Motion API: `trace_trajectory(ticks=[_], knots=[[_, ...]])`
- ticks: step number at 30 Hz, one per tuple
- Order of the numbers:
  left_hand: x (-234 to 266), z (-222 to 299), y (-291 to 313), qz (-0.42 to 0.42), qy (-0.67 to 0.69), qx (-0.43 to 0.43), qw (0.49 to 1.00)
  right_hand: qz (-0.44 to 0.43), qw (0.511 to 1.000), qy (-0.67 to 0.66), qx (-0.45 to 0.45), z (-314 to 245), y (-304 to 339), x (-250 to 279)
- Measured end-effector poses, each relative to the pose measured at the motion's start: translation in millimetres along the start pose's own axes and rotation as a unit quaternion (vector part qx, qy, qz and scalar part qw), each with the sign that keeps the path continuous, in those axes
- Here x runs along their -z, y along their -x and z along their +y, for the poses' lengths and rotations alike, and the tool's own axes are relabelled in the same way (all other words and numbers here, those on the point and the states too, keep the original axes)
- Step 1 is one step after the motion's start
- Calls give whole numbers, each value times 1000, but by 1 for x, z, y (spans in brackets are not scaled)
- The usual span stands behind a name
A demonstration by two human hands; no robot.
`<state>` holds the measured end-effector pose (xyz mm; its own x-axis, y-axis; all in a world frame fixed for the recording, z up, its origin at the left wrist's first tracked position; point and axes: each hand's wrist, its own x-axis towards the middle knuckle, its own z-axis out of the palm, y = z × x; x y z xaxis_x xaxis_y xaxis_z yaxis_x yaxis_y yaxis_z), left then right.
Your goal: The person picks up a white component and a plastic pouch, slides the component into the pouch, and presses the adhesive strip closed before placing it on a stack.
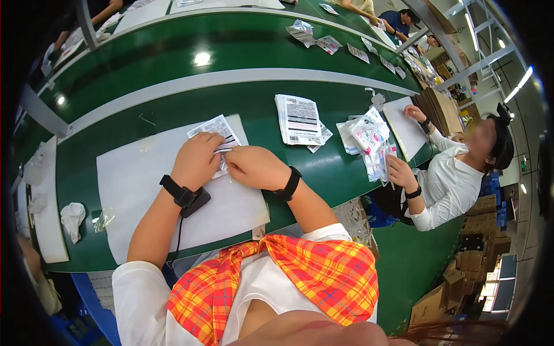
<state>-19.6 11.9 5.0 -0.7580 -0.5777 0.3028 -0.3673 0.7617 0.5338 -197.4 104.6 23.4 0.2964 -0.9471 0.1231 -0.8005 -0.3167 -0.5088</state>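
A flat white packet (214,126) with dark print lies at the far edge of a white board (138,196). My left hand (196,158) grips its near part, fingers curled over it. Close by on the right, my right hand (254,167) pinches the same packet at its end, where a clear, shiny part shows below the fingers. Both hands' fingertips are partly hidden by the hands themselves. To the right of my hands is a neat stack of similar printed packets (298,119).
Loose packets (369,131) lie in a heap to the right, where a co-worker in a white shirt (453,184) holds some beside another white board (407,124). A crumpled white cloth (73,221) is at the left. A pale rail (242,76) crosses behind the green table (133,124).
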Motion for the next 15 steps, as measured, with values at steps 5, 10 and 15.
trace_trajectory(ticks=[5,10,15], knots=[[4,-2,3,-7,-20,-11,1000,9,1000,-4,-13,3,3,1],[-1,-4,2,-9,-23,-27,999,41,999,-18,-6,5,9,4],[2,-1,-2,-29,-18,-19,999,41,999,-17,-12,2,11,12]])
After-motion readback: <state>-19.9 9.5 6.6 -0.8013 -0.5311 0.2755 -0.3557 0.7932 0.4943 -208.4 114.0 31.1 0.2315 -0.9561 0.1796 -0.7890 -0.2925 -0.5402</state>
